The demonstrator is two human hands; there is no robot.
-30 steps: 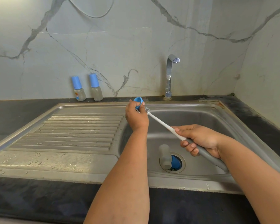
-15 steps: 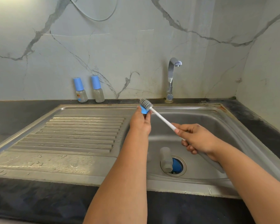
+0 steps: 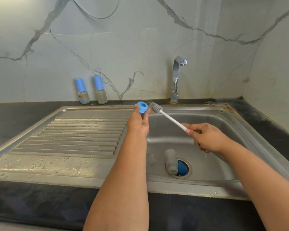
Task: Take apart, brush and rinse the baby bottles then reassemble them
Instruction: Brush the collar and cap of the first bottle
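My left hand (image 3: 138,124) pinches a blue screw ring (image 3: 143,107) above the sink's back left edge. My right hand (image 3: 205,137) grips the white handle of a bottle brush (image 3: 167,116); its grey bristle head lies just right of the ring, outside it. In the sink basin (image 3: 212,124) a clear bottle body (image 3: 171,161) lies over the drain beside a blue cap (image 3: 182,167). A clear teat (image 3: 151,158) rests on the basin floor to the left. Two capped baby bottles (image 3: 82,91) (image 3: 100,90) stand on the counter against the wall.
A chrome tap (image 3: 176,77) rises behind the basin, with no water running. The ribbed steel drainboard (image 3: 80,134) lies to the left, wet near the front. Dark counter (image 3: 32,205) borders the sink, with marble walls behind and to the right.
The ring has been turned so its opening faces up toward me. The brush head has come out from the ring and sits beside it on the right.
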